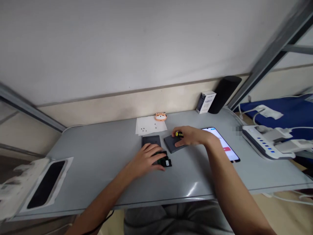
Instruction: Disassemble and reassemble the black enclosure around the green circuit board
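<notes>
My left hand (149, 158) lies with its fingers spread over a dark flat panel (151, 140) and a small dark circuit board (165, 162) with a white label. To the right, my right hand (184, 135) holds a yellow-and-black tool (179, 134), most of which is hidden by the fingers. The thumb of that hand rests on a second dark flat piece (171, 145). Behind the left panel, white paper (149, 127) bears several tiny dark screws and an orange animal-faced case (160, 117).
A lit phone (222, 143) lies right of my right hand. Farther right is a white power strip (266, 143) with plugs. A small box (205, 101) and a black cylinder (224, 94) stand at the back. A dark phone-shaped object (46, 184) lies on the left of the grey table (97, 156).
</notes>
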Demonstrator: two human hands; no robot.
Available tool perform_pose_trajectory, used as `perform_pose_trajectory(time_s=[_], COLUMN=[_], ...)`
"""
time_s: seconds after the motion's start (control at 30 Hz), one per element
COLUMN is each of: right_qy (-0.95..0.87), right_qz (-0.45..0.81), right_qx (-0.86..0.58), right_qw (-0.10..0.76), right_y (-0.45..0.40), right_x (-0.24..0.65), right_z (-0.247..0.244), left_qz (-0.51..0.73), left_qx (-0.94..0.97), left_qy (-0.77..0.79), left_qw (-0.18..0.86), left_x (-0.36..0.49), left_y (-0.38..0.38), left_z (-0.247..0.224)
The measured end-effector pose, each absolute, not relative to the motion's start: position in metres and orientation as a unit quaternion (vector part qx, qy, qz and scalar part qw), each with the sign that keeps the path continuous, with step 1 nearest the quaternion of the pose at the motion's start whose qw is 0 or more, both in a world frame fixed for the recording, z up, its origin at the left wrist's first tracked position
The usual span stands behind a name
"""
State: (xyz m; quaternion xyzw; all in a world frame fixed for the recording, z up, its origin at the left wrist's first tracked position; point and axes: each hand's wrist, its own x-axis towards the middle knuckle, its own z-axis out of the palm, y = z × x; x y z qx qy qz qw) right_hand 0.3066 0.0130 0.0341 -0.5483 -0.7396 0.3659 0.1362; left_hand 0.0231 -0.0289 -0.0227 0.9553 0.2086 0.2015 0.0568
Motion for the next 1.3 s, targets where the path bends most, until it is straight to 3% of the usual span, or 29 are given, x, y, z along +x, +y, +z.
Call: perform_pose_trajectory(time_s=[0.2, 0.33, 0.57, 1.03, 1.3], right_qy=[-0.728, -0.734, -0.728, -0.748, -0.752], right_qz=[0.349, 0.331, 0.322, 0.287, 0.106], right_qx=[-0.583, -0.583, -0.596, -0.586, -0.532], right_qw=[0.091, 0.109, 0.105, 0.122, 0.374], right_y=[0.018, 0.019, 0.017, 0.016, 0.011], right_x=[0.297, 0.293, 0.283, 0.278, 0.254], right_z=[0.027, 0.024, 0.025, 0.021, 0.029], left_qz=[0.285, 0.321, 0.195, 0.219, 0.294], left_qx=[0.915, 0.868, 0.866, 0.859, 0.840], left_qy=[0.284, 0.374, 0.437, 0.439, 0.439], left_qw=[0.020, 0.062, 0.148, 0.147, 0.124], left_x=[-0.004, -0.024, -0.022, -0.025, -0.029], left_y=[0.013, 0.027, 0.015, 0.018, 0.021], left_z=[0.000, -0.008, -0.022, -0.022, -0.026])
